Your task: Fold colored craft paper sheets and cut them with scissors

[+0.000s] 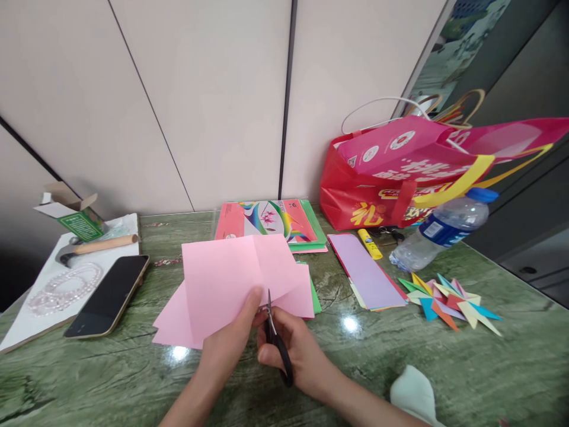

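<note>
My left hand grips the lower edge of a creased pink sheet of paper, thumb on top. In my right hand are black-handled scissors, my fingers around the handles. Their blades point away from me and meet the sheet's lower edge just right of my left thumb. Beneath the held sheet, more pink paper lies on the green marbled table, and a green corner sticks out at the right.
Behind lies a pack of coloured paper. To the right are purple strips, a yellow glue stick, a folded paper star, a bottle and a red bag. A phone, hammer and box sit left.
</note>
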`<state>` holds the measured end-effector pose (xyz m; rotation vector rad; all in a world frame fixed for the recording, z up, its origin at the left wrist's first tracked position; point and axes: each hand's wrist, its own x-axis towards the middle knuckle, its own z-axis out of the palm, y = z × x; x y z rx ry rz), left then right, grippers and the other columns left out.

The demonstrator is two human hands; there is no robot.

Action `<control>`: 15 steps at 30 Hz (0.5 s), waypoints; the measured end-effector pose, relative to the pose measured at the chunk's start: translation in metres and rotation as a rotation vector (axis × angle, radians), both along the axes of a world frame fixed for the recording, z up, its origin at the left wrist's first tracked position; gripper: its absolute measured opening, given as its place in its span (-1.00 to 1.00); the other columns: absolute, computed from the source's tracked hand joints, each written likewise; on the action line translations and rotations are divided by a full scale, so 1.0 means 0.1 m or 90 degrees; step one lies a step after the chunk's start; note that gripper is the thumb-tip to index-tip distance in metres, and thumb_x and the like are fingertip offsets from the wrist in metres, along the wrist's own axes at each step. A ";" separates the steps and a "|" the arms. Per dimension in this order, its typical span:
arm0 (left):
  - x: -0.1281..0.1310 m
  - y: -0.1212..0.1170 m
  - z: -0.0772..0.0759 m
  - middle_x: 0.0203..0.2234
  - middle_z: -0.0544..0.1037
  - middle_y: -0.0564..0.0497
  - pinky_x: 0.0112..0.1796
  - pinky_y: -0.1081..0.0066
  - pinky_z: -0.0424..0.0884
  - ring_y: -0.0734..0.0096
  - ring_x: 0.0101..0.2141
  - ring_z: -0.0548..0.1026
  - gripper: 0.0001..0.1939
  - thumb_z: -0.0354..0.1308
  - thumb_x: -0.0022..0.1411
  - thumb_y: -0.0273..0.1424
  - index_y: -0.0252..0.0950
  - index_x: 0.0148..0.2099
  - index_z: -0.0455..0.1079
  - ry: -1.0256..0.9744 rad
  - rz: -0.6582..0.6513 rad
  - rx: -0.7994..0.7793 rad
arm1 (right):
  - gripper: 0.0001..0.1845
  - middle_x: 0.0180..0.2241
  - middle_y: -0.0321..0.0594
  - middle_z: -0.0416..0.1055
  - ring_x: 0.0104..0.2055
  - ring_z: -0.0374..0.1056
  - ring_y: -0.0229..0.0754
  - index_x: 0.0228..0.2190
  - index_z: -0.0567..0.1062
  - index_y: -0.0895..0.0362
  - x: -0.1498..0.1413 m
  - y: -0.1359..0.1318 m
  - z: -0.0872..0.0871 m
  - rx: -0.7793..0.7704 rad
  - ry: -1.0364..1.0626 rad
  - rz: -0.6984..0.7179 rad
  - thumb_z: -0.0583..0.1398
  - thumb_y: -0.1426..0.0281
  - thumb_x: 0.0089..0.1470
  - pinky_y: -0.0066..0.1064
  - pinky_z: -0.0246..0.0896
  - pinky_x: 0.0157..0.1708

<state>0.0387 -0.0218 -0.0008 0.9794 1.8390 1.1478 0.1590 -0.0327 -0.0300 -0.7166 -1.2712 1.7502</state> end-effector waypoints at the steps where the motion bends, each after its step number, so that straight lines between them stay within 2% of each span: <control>1: 0.00 0.00 0.00 -0.28 0.53 -0.11 -0.01 0.26 0.17 0.15 -0.13 0.40 -0.57 0.16 -0.13 -0.06 -0.28 -0.30 0.42 -0.001 0.003 -0.006 | -0.51 -0.55 -0.37 0.12 -0.51 -0.01 -0.34 -0.37 0.29 0.18 0.00 0.00 0.00 0.001 -0.001 0.001 0.27 0.10 -0.25 -0.49 -0.11 -0.54; 11: 0.04 0.00 0.10 -0.28 0.53 -0.09 -0.01 0.28 0.17 0.20 -0.14 0.41 -0.66 0.15 -0.06 -0.16 -0.29 -0.28 0.40 0.004 0.015 -0.025 | -0.51 -0.56 -0.38 0.11 -0.52 -0.03 -0.36 -0.36 0.30 0.19 0.00 0.02 -0.01 -0.002 -0.011 0.005 0.26 0.10 -0.24 -0.50 -0.14 -0.55; 15: 0.03 0.00 0.08 -0.31 0.54 -0.09 -0.02 0.29 0.17 0.20 -0.17 0.43 -0.64 0.15 -0.07 -0.12 -0.29 -0.30 0.41 -0.002 0.006 -0.022 | -0.51 -0.56 -0.38 0.10 -0.52 -0.03 -0.35 -0.38 0.29 0.18 -0.01 0.01 0.00 -0.002 -0.003 0.005 0.26 0.09 -0.24 -0.50 -0.13 -0.56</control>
